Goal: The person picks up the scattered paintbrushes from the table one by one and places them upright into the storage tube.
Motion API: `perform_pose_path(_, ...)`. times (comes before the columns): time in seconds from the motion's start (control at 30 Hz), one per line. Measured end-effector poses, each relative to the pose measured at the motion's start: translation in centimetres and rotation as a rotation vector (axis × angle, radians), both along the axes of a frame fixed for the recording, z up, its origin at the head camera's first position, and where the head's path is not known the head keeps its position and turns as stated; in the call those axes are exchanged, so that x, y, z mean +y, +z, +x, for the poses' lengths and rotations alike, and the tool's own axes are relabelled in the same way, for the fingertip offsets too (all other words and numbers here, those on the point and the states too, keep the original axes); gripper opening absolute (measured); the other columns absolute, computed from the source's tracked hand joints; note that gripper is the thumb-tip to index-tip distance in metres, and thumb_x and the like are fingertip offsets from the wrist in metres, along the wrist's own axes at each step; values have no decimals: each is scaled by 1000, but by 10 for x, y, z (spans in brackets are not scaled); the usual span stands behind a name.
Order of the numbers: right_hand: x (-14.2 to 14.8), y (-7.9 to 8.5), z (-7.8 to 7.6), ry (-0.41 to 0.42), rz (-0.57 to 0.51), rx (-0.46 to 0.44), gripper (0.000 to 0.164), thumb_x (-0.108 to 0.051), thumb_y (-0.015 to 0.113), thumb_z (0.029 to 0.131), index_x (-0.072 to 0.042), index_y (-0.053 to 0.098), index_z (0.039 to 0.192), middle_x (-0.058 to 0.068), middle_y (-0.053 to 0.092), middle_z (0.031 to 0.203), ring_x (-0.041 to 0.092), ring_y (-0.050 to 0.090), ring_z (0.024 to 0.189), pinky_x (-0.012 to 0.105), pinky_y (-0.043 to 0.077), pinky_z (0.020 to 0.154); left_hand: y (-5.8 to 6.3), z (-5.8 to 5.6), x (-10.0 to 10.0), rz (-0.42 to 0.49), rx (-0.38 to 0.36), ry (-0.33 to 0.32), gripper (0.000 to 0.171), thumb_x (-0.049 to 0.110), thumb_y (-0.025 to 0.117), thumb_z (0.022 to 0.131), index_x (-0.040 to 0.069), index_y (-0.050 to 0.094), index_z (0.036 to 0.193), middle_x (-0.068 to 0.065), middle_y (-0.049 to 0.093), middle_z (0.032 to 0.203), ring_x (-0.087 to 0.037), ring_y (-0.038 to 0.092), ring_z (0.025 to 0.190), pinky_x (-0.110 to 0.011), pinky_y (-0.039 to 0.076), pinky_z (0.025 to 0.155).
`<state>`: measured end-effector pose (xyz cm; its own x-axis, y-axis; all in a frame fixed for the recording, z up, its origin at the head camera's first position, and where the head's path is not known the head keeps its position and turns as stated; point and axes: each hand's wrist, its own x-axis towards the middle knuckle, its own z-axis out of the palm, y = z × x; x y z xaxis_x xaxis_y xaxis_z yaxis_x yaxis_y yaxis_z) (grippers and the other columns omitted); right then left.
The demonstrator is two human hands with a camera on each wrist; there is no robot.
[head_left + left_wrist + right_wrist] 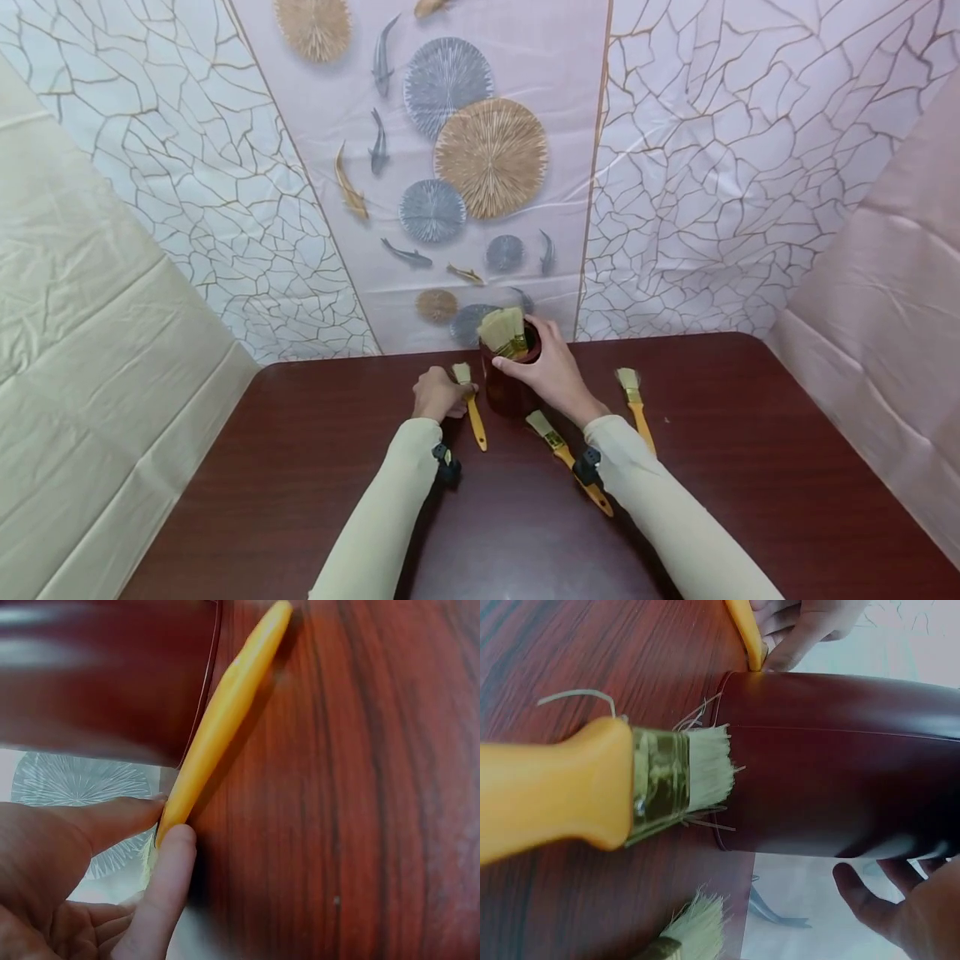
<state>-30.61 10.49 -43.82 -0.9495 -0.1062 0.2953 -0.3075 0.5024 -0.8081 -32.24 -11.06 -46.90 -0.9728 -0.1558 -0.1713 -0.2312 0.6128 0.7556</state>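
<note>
My left hand [437,395] pinches a paintbrush [477,427] between thumb and finger near its ferrule. The yellow handle [217,724] slants along the tabletop beside the cup in the left wrist view. To its right stands a dark red-brown cylindrical cup [504,395], upright, with paintbrushes [501,330] inside, bristles up. My right hand [557,375] holds this cup by its rim, thumb at the near side and fingers behind. Under the right wrist lies another paintbrush [557,442], its bristles toward the cup's base [735,761].
One more paintbrush [634,404] lies to the right, its handle end behind the right sleeve [660,492]. The dark wooden table [247,492] ends at a patterned cloth backdrop [480,267] just behind the cup. Pale cloth walls [97,350] flank both sides.
</note>
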Motion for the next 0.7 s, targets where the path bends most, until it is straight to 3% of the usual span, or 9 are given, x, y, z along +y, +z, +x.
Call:
perform_pose_path(0.2, -3, 2, 1, -52, 28, 5, 108, -68, 84, 79, -12, 38, 159, 10, 45, 147, 34, 56, 128, 58, 49, 104, 3, 1, 2, -65, -59, -13, 32, 26, 87, 90, 4, 73, 71, -8, 71, 61, -16, 69, 49, -32, 59, 50)
perform_pose_path(0.43, -3, 2, 5, -133, 99, -2, 117, -79, 81, 73, -9, 37, 156, 13, 44, 147, 36, 58, 125, 59, 52, 98, -3, 10, -6, 42, -66, -83, 28, 22, 83, 93, 2, 75, 76, -10, 74, 69, -17, 73, 56, -32, 61, 54)
perform_pose_path(0.53, -5, 2, 6, -99, 89, -24, 117, -80, 78, 75, -10, 34, 157, 14, 41, 148, 36, 57, 127, 58, 51, 100, -6, 14, -16, 89, -47, -94, 24, 21, 81, 95, 2, 77, 80, -10, 75, 74, -17, 74, 60, -31, 61, 56)
perform_pose_path(0.7, -2, 6, 3, 32, 49, -37, 111, -67, 79, 85, -12, 25, 165, 15, 29, 163, 38, 43, 145, 61, 41, 113, -3, 19, -30, 228, -22, -127, 19, 17, 76, 99, -2, 77, 95, -12, 76, 86, -17, 74, 68, -31, 62, 61)
